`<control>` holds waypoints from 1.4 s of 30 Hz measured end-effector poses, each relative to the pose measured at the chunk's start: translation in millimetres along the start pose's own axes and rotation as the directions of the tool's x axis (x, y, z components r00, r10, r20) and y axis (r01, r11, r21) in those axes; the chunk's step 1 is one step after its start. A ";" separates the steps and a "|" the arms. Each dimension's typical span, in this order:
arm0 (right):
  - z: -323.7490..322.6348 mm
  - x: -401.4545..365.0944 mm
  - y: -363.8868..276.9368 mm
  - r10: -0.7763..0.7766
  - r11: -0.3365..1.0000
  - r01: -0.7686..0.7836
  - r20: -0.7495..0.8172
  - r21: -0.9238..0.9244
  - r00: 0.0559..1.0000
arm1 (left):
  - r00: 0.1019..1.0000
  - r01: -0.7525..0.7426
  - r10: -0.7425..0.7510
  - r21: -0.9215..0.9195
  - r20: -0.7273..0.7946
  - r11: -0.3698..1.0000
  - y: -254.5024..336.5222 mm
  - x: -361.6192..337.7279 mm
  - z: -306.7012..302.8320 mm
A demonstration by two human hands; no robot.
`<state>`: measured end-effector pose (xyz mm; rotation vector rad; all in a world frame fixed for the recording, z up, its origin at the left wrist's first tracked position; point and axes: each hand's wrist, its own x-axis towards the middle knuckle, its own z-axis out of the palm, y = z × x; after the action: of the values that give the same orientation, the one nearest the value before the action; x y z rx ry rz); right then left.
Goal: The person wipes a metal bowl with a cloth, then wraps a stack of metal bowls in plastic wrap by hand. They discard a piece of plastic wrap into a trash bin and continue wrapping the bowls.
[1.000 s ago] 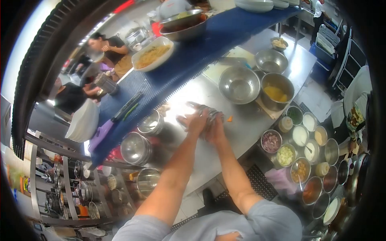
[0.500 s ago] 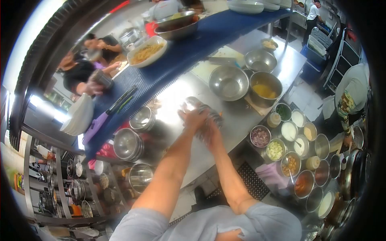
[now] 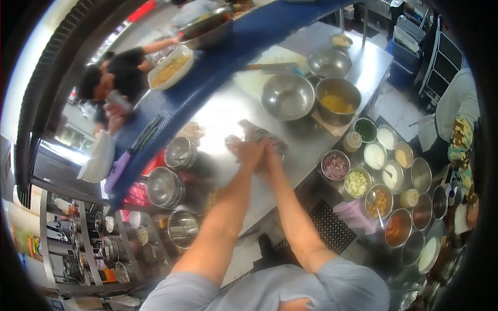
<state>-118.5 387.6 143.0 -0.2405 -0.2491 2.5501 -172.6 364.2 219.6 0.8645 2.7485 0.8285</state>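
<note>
Over the steel worktop, both hands are close together on a shiny grey thing (image 3: pixel 280 147) whose kind I cannot make out. My left hand (image 3: pixel 249 150) lies across its left part, fingers bent over it. Beside it, my right hand (image 3: pixel 268 155) presses at the nearer right side, its fingers partly hidden. A piece of the grey thing shows beyond the fingers. Farther back stand a wide steel bowl (image 3: pixel 288 97) and a pot of yellow liquid (image 3: pixel 337 102).
Stacked steel bowls (image 3: pixel 165 186) stand left on the worktop (image 3: pixel 306 150). A knife (image 3: pixel 280 68) lies on a cutting board (image 3: pixel 249 83). A blue-covered shelf (image 3: pixel 218 67) crosses above, holding a noodle dish (image 3: pixel 170 69). Ingredient containers (image 3: pixel 357 182) fill the right side. Co-workers are across the shelf and at right.
The view has shifted slightly. My hands stay on the grey thing, with the left fingers lying a little flatter. The co-worker across the shelf has reached an arm toward the large bowl.
</note>
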 end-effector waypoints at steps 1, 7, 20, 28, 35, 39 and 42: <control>-1.8 -5.1 1.5 -0.003 1.000 0.003 -0.007 -0.011 1.000 | 0.999 0.050 -0.050 -0.059 0.004 0.997 2.4 -3.6 -0.6; 9.3 -25.5 14.4 -0.094 0.979 0.084 -0.049 -0.186 0.994 | 0.999 0.049 -0.049 -0.044 -0.015 0.998 -18.0 7.1 3.7; 26.6 -84.5 -18.6 -0.188 0.531 -0.065 -0.192 -0.845 0.963 | 0.982 -0.036 0.024 0.063 0.185 0.997 -19.8 11.2 9.4; -7.9 -54.4 -3.2 0.100 0.895 -0.054 0.080 -0.442 0.992 | 0.958 0.044 -0.089 0.168 0.273 0.985 -0.1 -6.6 -16.8; 7.1 -37.3 -1.7 0.184 0.979 -0.186 -0.032 -0.087 0.982 | 0.977 -0.166 0.196 0.291 -0.079 0.942 -23.3 -14.3 -13.2; 18.6 -50.1 2.8 0.169 0.942 -0.222 -0.214 -0.252 0.962 | 0.955 -0.212 0.250 0.227 -0.156 0.950 -52.2 -9.6 7.6; 23.7 -64.5 1.1 0.075 0.965 -0.108 -0.142 -0.240 0.987 | 0.974 -0.206 0.221 0.196 -0.057 0.959 -27.5 -18.6 -10.8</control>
<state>-71.0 348.2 173.3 -0.5246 -0.5169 2.5785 -173.8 329.9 213.1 1.2086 2.8743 0.6524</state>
